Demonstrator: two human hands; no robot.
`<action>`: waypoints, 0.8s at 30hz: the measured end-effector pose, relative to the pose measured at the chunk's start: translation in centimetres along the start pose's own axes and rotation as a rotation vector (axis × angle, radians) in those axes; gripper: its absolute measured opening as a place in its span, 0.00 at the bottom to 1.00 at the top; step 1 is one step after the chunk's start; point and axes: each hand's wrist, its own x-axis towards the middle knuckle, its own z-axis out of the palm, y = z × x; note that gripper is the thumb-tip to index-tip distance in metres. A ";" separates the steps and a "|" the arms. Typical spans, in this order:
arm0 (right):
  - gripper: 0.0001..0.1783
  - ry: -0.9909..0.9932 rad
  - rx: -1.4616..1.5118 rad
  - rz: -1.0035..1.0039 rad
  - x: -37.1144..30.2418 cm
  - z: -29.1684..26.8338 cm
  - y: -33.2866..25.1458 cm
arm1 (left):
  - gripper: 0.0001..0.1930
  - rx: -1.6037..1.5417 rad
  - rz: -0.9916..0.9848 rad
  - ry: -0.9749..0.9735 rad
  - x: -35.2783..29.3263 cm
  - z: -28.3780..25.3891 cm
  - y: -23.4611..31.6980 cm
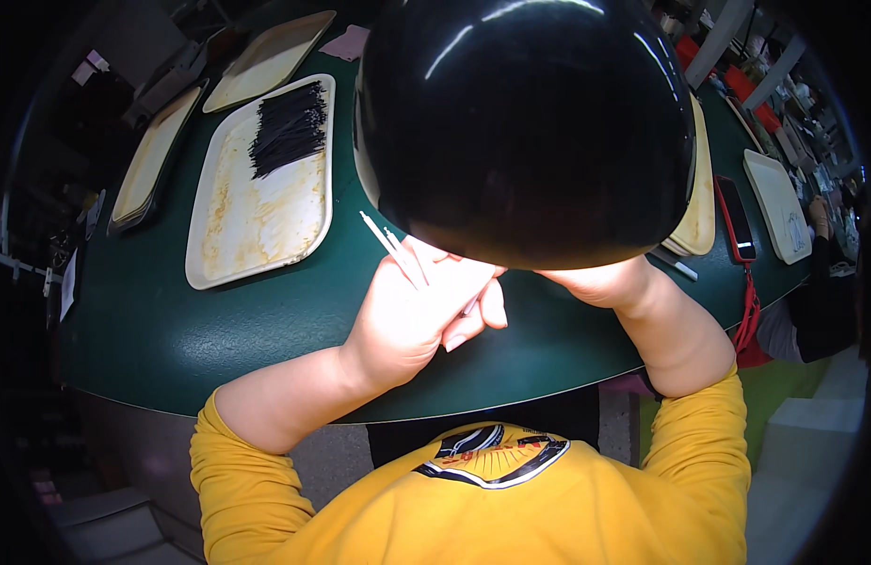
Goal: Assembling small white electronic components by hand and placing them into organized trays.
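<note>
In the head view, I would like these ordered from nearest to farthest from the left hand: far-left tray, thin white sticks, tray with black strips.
1. Thin white sticks: in the left hand.
2. Tray with black strips: ahead, to the left.
3. Far-left tray: beyond it, farther left.

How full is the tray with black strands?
Partly full: the cream tray holds black strands in its far half; stained surface shows nearer.
</note>
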 end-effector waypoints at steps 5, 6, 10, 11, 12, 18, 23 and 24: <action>0.07 0.018 -0.532 -0.430 -0.2 -1.1 1.0 | 0.09 -0.038 -0.032 0.027 -0.1 0.4 0.2; 0.07 0.035 -0.476 -0.406 -0.3 -1.1 0.8 | 0.09 -0.039 -0.032 0.026 -0.1 0.5 0.3; 0.07 0.005 -0.252 -0.059 -0.1 -0.5 -0.5 | 0.09 0.066 -0.119 0.033 -0.1 0.4 0.3; 0.07 0.037 -0.296 -0.068 0.0 -0.3 -0.5 | 0.09 0.141 -0.121 0.003 -0.1 0.2 0.2; 0.07 0.053 -0.319 -0.073 0.0 -0.3 -0.4 | 0.09 0.141 -0.121 0.002 -0.1 0.2 0.1; 0.04 0.118 -0.329 -0.181 0.3 -0.2 0.0 | 0.09 0.043 -0.114 0.039 0.0 0.5 0.2; 0.02 0.116 -0.190 -0.030 0.1 -0.3 -0.3 | 0.11 0.023 -0.085 -0.008 -0.1 0.4 0.0; 0.02 0.137 -0.113 -0.012 0.1 -0.2 -0.1 | 0.11 0.023 -0.084 -0.007 -0.1 0.3 -0.1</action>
